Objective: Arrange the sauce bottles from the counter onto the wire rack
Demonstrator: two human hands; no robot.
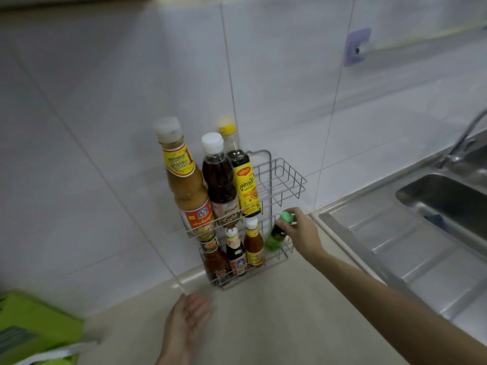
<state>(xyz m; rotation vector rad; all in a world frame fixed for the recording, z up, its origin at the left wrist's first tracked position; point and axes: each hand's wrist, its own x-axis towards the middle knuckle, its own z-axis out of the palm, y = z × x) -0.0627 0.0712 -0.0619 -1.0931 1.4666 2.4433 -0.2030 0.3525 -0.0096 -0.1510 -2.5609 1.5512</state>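
White tiled wall, beige counter point(276, 312); two-tier wire rack point(284, 180) in the corner. Right hand point(300, 233) grips green bottle point(276, 237) by its cap, tilted at lower tier's right end beside three small bottles. Left hand point(188, 322) empty, fingers spread, over the counter.

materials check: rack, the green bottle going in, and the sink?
Wire rack: thin metal wire with a pale grey, slightly glossy finish, possibly coated; open welded grid. Green bottle, held by the right hand: looks like translucent plastic, light glowing through, though glass is possible. Sink: brushed stainless steel, going by its dull streaky reflections.
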